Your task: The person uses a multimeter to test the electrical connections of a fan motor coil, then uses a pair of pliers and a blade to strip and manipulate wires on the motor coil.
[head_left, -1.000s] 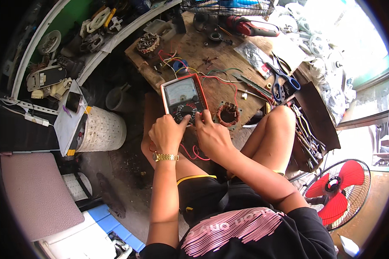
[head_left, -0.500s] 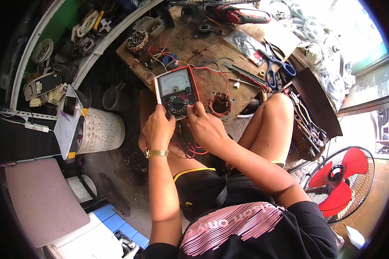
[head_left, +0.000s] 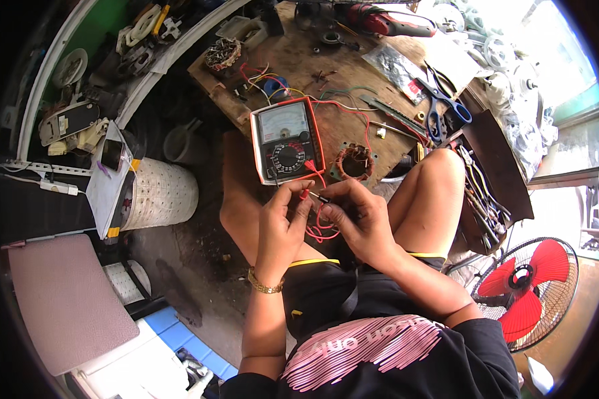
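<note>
An analog multimeter (head_left: 288,136) in a red and white case stands at the front edge of the wooden bench. On the near side of it, over my lap, my left hand (head_left: 279,225) pinches a red test probe (head_left: 304,194). My right hand (head_left: 363,221) grips a black test probe (head_left: 323,199), its metal tip pointing left. Both probe ends meet or nearly meet; I cannot tell if they touch. Red test lead (head_left: 321,233) loops below my hands. Right of the meter sits a ring-shaped copper-wound stator (head_left: 341,164).
On the wooden bench (head_left: 326,63) lie blue-handled scissors (head_left: 436,110), a hacksaw blade (head_left: 396,114), loose wires and another wound coil (head_left: 223,53). A red power tool (head_left: 393,23) rests at the back. At right are an open toolbox (head_left: 492,169) and a fan (head_left: 522,292).
Both hands have come away from the multimeter's lower edge toward my body and together, with the probes now plainly between them. The whole view has shifted slightly.
</note>
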A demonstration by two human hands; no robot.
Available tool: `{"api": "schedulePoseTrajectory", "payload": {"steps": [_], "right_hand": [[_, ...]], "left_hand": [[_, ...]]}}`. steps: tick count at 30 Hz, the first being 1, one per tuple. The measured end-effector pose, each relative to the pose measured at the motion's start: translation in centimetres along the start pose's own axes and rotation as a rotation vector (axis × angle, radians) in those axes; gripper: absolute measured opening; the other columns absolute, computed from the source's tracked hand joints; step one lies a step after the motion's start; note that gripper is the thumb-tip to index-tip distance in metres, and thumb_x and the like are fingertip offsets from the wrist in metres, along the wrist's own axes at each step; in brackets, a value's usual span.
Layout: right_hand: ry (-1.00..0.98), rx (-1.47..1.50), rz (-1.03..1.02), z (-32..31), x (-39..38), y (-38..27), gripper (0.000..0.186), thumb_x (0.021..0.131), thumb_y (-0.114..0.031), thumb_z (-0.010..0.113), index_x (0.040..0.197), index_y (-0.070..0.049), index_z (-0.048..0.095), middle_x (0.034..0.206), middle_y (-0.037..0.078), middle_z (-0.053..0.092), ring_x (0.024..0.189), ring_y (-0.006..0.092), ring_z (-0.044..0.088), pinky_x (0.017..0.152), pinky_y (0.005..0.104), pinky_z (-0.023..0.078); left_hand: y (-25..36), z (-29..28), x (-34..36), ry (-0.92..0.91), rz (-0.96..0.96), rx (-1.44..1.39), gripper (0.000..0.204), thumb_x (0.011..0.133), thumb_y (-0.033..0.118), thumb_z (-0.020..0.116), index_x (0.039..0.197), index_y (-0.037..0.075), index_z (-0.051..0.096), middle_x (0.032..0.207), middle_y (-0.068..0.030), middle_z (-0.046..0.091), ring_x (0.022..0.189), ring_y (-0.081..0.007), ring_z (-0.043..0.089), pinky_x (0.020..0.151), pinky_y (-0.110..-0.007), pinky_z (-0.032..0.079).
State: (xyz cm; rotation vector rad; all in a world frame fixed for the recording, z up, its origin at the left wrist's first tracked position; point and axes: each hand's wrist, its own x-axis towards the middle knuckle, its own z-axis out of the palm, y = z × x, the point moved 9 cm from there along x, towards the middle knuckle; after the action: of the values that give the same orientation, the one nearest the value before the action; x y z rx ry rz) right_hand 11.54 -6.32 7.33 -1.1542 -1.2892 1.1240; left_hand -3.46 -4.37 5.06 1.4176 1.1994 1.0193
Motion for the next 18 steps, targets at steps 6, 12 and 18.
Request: {"api": "schedulePoseTrajectory", "payload": {"steps": [6,12,18], "right_hand": [[0.022,-0.124,-0.004,-0.1,0.5,1.7,0.015,0.089,0.003,0.074,0.101,0.001,0.065,0.083,0.016,0.072,0.07,0.0212,0.071,0.063,0.0328,0.054],[0.058,-0.15,-0.024,0.1,0.4,1.6,0.015,0.089,0.003,0.074,0.1,0.002,0.064,0.082,0.017,0.071,0.071,0.0215,0.072,0.063,0.0331,0.053],[0.077,-0.095,-0.045,-0.1,0.4,1.5,0.02,0.09,0.002,0.073,0.107,0.001,0.064,0.087,0.016,0.073,0.074,0.0242,0.073,0.068,0.033,0.055]], "left_hand": [[0.2,-0.1,-0.5,-0.031,-0.018,-0.022,0.019,0.099,0.007,0.067,0.116,-0.002,0.066,0.09,-0.003,0.069,0.079,-0.0057,0.06,0.073,-0.024,0.05],[0.2,0.3,0.2,0.037,0.022,-0.07,0.012,0.1,0.011,0.068,0.103,-0.001,0.067,0.08,0.0006,0.066,0.07,-0.0049,0.056,0.066,-0.023,0.046],[0.9,0.1,2.1,0.089,0.023,0.0,0.015,0.099,0.011,0.069,0.089,0.001,0.065,0.075,0.0017,0.063,0.066,-0.0034,0.053,0.06,-0.023,0.043]]}}
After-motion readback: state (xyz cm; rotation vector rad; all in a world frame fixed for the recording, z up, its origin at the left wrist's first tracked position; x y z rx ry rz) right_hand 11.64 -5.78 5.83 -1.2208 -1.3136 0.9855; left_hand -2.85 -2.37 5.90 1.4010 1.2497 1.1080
